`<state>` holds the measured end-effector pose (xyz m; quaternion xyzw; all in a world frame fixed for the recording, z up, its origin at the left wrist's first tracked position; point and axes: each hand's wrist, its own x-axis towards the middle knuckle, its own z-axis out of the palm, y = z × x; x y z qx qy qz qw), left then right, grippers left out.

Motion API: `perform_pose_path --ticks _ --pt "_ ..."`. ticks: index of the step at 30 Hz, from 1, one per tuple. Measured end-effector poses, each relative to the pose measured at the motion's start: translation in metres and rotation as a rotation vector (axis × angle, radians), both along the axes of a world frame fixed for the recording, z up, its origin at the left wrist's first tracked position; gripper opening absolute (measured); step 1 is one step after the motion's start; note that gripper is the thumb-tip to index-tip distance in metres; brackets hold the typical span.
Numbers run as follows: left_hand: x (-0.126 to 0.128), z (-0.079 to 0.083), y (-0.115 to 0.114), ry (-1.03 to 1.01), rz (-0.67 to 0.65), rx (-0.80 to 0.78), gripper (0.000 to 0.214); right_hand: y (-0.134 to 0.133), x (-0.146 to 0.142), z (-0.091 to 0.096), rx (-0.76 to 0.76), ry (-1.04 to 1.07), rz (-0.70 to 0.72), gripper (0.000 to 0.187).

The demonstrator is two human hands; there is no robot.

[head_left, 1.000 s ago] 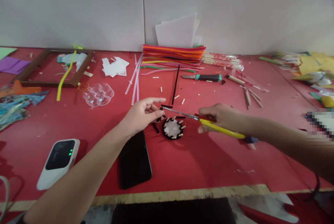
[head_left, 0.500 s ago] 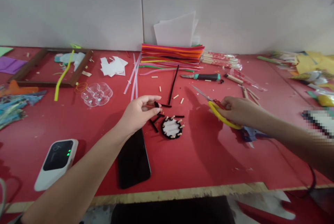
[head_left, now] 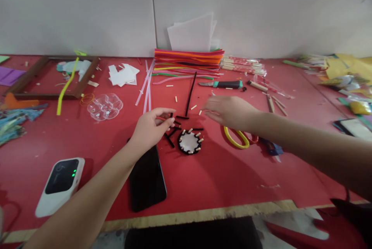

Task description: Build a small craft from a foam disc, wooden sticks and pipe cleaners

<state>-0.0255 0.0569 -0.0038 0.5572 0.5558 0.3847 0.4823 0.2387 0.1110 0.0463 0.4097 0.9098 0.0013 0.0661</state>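
My left hand (head_left: 152, 129) is closed, thumb against fingers, on a short piece of black pipe cleaner (head_left: 171, 115). More black pipe-cleaner pieces (head_left: 169, 140) lie just under its fingertips. Close by sits a white disc (head_left: 188, 143) edged in black pipe cleaner, with several short wooden pegs around its rim. My right hand (head_left: 228, 111) is over the table, empty, its slightly blurred fingers stretched out to the left. Below its wrist lie scissors with yellow and red handles (head_left: 236, 140); the hand and forearm hide part of them. A long black pipe cleaner (head_left: 191, 96) stretches between the hands.
A black phone (head_left: 148, 181) lies beneath my left wrist. Behind are a utility knife (head_left: 228, 84), a bundle of coloured pipe cleaners (head_left: 188, 61) and pink strips (head_left: 147, 90). To the left are a clear flower-shaped tray (head_left: 105, 107), a wooden frame (head_left: 46, 96) and a white device (head_left: 59, 185).
My right hand has let go of the scissors, leaving them on the table, and moved left toward the small wooden pieces. My left hand keeps its pinch in nearly the same place.
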Motion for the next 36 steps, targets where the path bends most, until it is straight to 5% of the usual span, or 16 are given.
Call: perform_pose_path --ticks 4,8,13,18,32,36 --pt "0.002 0.001 0.0 -0.013 0.025 -0.035 0.036 0.022 -0.026 -0.02 0.144 -0.021 0.352 0.027" --pt "0.002 0.003 0.001 -0.212 0.08 -0.072 0.03 0.04 -0.04 -0.028 0.258 -0.052 0.55 0.024" --pt "0.004 0.009 0.004 -0.543 0.177 -0.241 0.033 0.043 -0.042 -0.019 0.409 0.144 0.671 0.02" --pt "0.003 0.015 0.004 -0.718 0.149 -0.402 0.026 0.016 -0.049 -0.005 0.587 0.357 0.825 0.02" --pt "0.007 0.017 -0.002 -0.763 0.039 -0.408 0.022 -0.005 -0.046 -0.01 0.428 0.547 0.842 0.024" --pt "0.008 0.018 -0.003 -0.785 0.061 -0.408 0.014 -0.01 -0.049 -0.012 0.422 0.625 0.752 0.015"
